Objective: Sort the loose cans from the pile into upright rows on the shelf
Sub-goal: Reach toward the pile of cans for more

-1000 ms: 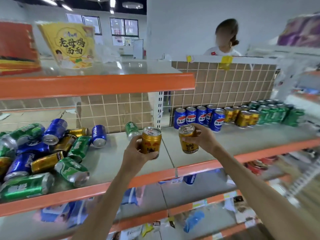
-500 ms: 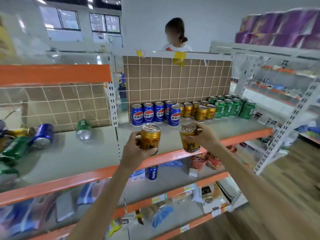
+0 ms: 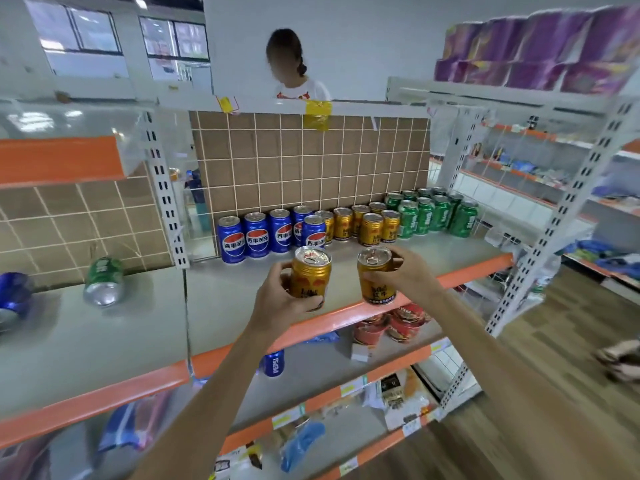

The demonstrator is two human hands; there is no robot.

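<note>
Two bare forearms, no sleeves, watch or rings; left hand (image 3: 277,299) and right hand (image 3: 408,275) ungloved.

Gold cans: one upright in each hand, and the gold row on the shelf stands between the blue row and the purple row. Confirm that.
Not quite. The head view shows the gold row between the blue row and a green row, not purple. Left hand and right hand each grip an upright gold can.

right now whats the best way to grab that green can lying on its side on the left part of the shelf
Grip the green can around its round side wall, coming down from above. It lies tipped, silver end facing the shelf's front edge, with open surface around it. Both the left hand and right hand already hold gold cans.
</note>
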